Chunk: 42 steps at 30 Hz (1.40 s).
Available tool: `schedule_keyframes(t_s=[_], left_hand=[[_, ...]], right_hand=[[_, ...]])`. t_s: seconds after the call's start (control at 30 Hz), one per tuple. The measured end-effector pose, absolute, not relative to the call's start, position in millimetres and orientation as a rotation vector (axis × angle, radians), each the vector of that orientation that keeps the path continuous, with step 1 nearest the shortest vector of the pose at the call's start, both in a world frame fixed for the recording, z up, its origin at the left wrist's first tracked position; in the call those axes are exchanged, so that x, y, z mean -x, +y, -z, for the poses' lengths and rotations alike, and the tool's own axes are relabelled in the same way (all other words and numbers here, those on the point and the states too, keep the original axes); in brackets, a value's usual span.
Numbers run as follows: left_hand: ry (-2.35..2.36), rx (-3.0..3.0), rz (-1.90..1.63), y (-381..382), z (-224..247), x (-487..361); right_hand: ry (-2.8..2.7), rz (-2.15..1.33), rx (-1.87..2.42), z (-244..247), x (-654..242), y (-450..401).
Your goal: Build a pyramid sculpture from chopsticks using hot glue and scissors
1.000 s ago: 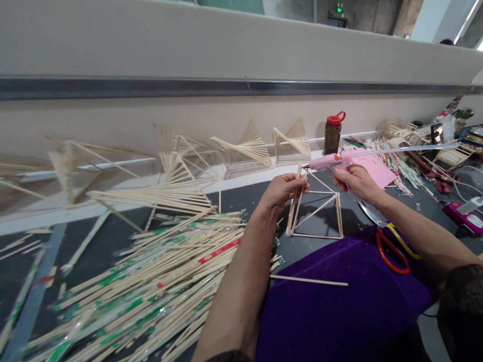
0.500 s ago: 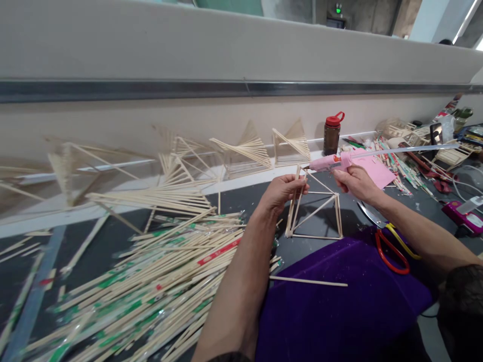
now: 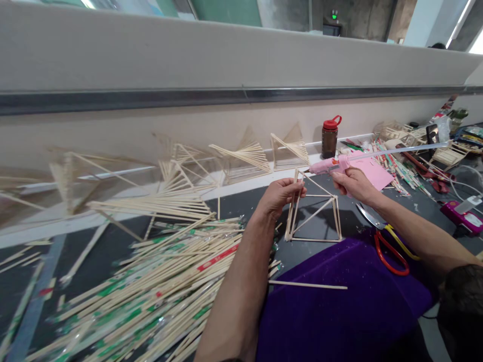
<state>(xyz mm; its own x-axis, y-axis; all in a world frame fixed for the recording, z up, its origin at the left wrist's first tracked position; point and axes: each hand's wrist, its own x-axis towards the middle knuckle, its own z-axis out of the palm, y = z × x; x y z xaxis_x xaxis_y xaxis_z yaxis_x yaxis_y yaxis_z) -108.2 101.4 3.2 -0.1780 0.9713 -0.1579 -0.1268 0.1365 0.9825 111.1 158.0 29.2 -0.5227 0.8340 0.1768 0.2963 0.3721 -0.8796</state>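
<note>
My left hand [image 3: 284, 195] pinches the upper left part of a small frame of wooden sticks [image 3: 319, 209], which stands on the dark table. My right hand [image 3: 352, 182] is wrapped round a pink glue gun [image 3: 326, 166] with a long clear glue stick [image 3: 407, 149] reaching out of its back. The gun's nozzle points left, close to the frame's top corner; whether it touches cannot be made out. Below the frame, a single chopstick [image 3: 307, 284] lies partly over a purple cloth [image 3: 332, 311].
Scissors [image 3: 387, 246] with red and yellow handles lie by my right forearm. Many wrapped chopsticks [image 3: 162, 286] cover the left side. Stick models [image 3: 245, 156] line the wall. A brown bottle [image 3: 329, 138] with a red lid, pink paper [image 3: 373, 173] and a purple device [image 3: 462, 217] are farther right.
The glue gun has shifted slightly right, its nozzle a little farther from the frame's top corner. My left hand keeps its hold. The whole view has tilted slightly.
</note>
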Motion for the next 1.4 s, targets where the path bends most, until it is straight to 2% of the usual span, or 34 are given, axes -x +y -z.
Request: schedule_keyframes(t_s=[0.23,0.43,0.67,0.87,1.17,1.4], left_hand=[[1.361,-0.925,-1.288,101.7,-3.4,108.6],[1.38,-0.96,-1.292,104.0,-6.4,109.0],[1.4,-0.902,-1.291,102.8,-10.6,106.7],[1.433,-0.875,-1.282,103.1,-11.1,106.6],[1.413,-0.871,-1.282,103.2,-11.4,107.5],[1.335,-0.908,-1.311,100.6,-9.5,106.7]], right_hand=[[-1.638,-1.484,0.856,-29.1,-139.7,155.7],[-1.264,-1.503,0.797,-36.4,-194.5,171.4],[-1.089,-1.53,1.324,11.2,-243.2,185.1],[-1.116,-1.597,1.445,42.5,-242.9,192.3],[-1.501,-1.229,1.695,42.0,-244.7,204.2],[-1.885,-0.51,1.815,18.2,-257.1,192.7]])
